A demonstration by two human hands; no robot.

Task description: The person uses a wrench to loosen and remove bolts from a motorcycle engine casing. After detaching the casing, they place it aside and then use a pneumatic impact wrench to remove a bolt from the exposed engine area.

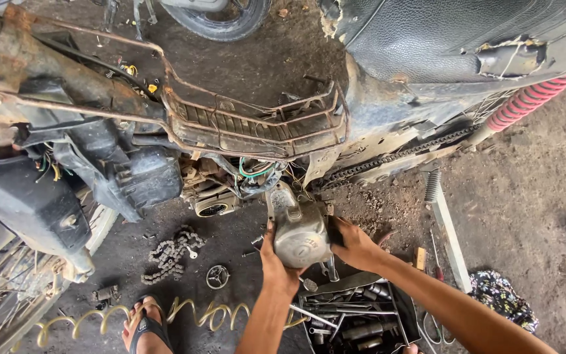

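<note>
Grey metal engine cover (pixel 301 233) stands upright, long axis running toward the motorcycle frame (pixel 257 124); I see my left hand (pixel 276 265) and right hand (pixel 355 246) clamped on its sides.

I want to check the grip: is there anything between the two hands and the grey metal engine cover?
Nothing visible. The left hand grips the engine cover on its left edge and the right hand on its right edge, both directly on the metal. The toolbox lies below, apart from it.

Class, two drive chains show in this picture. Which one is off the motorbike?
The chain heaped on the dirt left of the hands; the other chain is stretched along the bike under the seat.
</note>
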